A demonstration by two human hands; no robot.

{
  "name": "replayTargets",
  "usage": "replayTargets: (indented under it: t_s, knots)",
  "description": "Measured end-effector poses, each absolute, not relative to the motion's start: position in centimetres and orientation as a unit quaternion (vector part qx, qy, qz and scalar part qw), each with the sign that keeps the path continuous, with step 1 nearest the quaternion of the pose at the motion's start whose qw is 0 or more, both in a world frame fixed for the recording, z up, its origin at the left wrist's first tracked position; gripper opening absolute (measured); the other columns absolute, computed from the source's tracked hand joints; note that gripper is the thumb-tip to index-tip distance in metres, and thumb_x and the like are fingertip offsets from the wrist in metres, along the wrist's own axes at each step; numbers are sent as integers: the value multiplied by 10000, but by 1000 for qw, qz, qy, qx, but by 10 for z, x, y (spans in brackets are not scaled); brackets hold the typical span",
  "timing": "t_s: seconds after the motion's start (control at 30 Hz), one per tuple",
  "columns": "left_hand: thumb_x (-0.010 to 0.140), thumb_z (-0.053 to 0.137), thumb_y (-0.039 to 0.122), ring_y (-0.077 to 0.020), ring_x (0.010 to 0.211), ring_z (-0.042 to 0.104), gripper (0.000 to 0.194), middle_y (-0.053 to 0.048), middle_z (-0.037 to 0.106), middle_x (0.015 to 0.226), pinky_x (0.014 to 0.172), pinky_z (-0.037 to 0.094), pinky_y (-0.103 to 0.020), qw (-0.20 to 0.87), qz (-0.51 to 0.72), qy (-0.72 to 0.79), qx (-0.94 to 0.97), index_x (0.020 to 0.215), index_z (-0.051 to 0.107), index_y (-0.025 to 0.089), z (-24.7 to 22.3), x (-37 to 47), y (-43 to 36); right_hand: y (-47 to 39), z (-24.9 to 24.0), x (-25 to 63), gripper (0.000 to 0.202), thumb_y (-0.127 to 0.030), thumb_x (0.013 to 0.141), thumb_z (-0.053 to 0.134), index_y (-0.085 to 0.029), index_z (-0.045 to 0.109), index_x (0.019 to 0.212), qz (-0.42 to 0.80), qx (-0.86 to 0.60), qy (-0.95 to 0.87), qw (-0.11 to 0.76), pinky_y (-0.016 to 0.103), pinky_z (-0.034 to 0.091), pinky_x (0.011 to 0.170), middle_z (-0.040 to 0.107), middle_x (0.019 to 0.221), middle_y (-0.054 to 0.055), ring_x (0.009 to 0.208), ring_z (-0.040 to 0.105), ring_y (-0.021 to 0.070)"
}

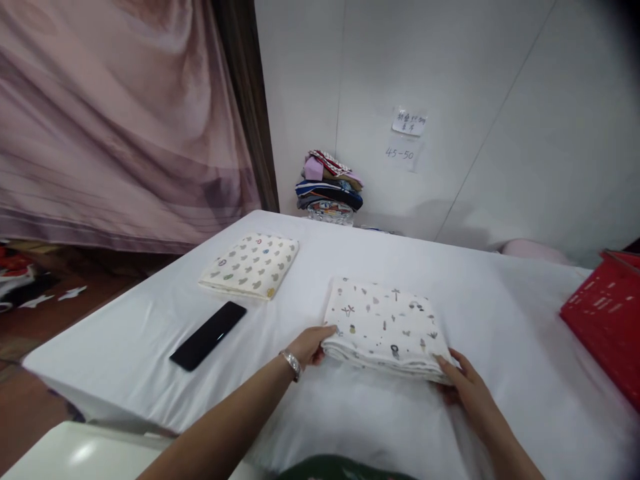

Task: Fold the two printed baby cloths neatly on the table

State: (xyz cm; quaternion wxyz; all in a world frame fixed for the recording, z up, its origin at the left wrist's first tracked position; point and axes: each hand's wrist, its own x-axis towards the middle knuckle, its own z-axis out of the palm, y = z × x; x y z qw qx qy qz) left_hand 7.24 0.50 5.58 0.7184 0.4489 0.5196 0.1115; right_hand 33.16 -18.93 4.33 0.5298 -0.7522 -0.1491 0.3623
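Note:
A white cloth (383, 323) with small printed figures lies folded in several layers on the table's white cover. My left hand (311, 343), with a silver bracelet at the wrist, pinches its near left corner, thumb on top and fingers beneath. At the near right corner my right hand (463, 377) grips the same cloth, its lower fingers partly hidden below the layers. Farther left rests a second folded cloth (253, 265), cream with grey mushroom-like prints, apart from both hands.
A black phone (209, 335) lies on the white-covered table (150, 360) at the left. The red basket (607, 320) stands at the right edge. Behind the table rises a stack of folded fabrics (330, 187) against the wall. A pink curtain (120, 120) hangs at the left.

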Motion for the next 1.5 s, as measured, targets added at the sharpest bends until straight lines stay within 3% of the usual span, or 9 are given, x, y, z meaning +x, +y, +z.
replayTargets:
  t_s: [0.1,0.2,0.27,0.37,0.5,0.67,0.87,1.23,1.5]
  knots:
    - [561,687,566,-74,424,427,469,44,507,509,422,319,-191,725,114,515,444,756,580,152,59,73,3,-190,44,332,693,-540,628,672,-252,428,1209,386,-733,-145,541,269,426,391,615,632,0,545,599,202]
    - [580,709,508,-143,670,600,514,-33,653,779,610,474,-247,753,142,485,421,943,604,159,63,70,-5,-190,42,333,684,-544,646,645,-286,410,1234,394,-720,-150,551,311,452,394,623,657,26,544,603,219]
    - [620,704,464,-182,852,623,500,-75,666,940,768,490,-287,798,165,430,388,1000,601,156,66,68,-11,-189,44,333,627,-548,638,634,-332,450,1197,383,-722,-149,557,347,466,397,612,643,33,509,585,225]
    - [662,687,402,-215,929,622,426,-108,665,997,848,484,-331,847,179,364,343,992,609,144,74,67,-15,-184,52,336,529,-512,618,653,-391,518,1115,357,-719,-146,579,364,464,399,590,633,27,488,554,218]
    - [709,653,325,-218,895,635,322,-114,672,979,815,516,-348,837,224,351,354,965,619,132,105,79,7,-160,80,353,505,-440,637,675,-337,553,1116,349,-674,-187,624,298,415,364,595,710,28,484,512,164]
    - [809,542,241,-146,776,639,204,-92,675,920,689,549,-264,808,303,324,387,949,608,108,177,118,81,-91,144,389,523,-403,681,647,-257,513,1165,346,-636,-262,638,246,393,351,630,819,46,485,537,141]
    - [848,495,264,-98,660,607,223,-39,647,762,661,537,-248,769,386,290,418,957,586,92,241,138,154,-12,202,407,448,-324,710,638,-260,484,1126,330,-562,-343,676,199,426,369,644,877,22,568,611,141]
    - [792,535,192,-109,631,603,114,-48,635,719,568,530,-220,753,337,372,427,844,583,102,202,108,145,-14,135,379,508,-334,728,638,-239,446,1188,419,-575,-281,645,209,435,369,649,836,30,534,611,145]
    - [627,604,199,-124,578,580,154,-34,608,649,563,507,-252,646,326,338,602,745,563,110,262,117,126,-89,102,305,710,-328,714,693,-307,325,1321,535,-518,-193,639,211,461,407,653,1011,42,704,659,195]
